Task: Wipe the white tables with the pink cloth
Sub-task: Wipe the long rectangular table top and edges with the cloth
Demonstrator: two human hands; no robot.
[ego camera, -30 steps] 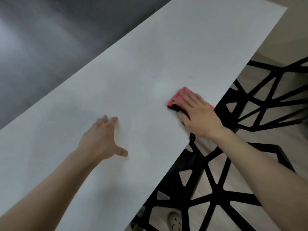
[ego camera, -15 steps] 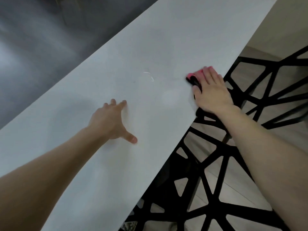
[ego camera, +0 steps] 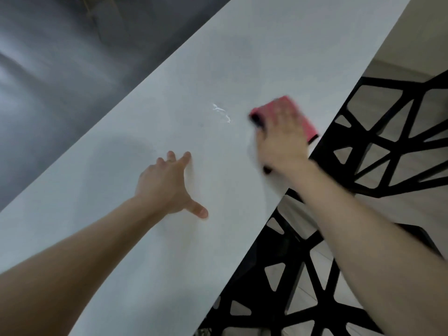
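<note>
Our right hand lies palm down on the pink cloth, with the fingers stretched out straight over it. As far as the motion blur lets us tell, nothing is curled round the cloth. The hand is smeared by that blur, so we cannot make out separate fingers.

The cloth sits flat on the white table, close to the table's right edge. It shows past the fingertips and along the outer side of the hand. A dark strip marks the cloth's corner that faces the table's middle.

Our left hand rests nearer the middle of the table, palm down and wide open. Its 4 fingers are extended and slightly fanned, and the thumb sticks out sideways toward the table's right edge. Only bare tabletop is under it.

A few thin white streaks lie on the table just beyond the left fingertips, beside the cloth's dark corner. The 2 hands are apart, with plain tabletop between them.

Past the table's right edge and below it stands a black lattice frame of angular openings, with pale flooring visible through them. Past the table's left edge we see only a blurred grey floor.
</note>
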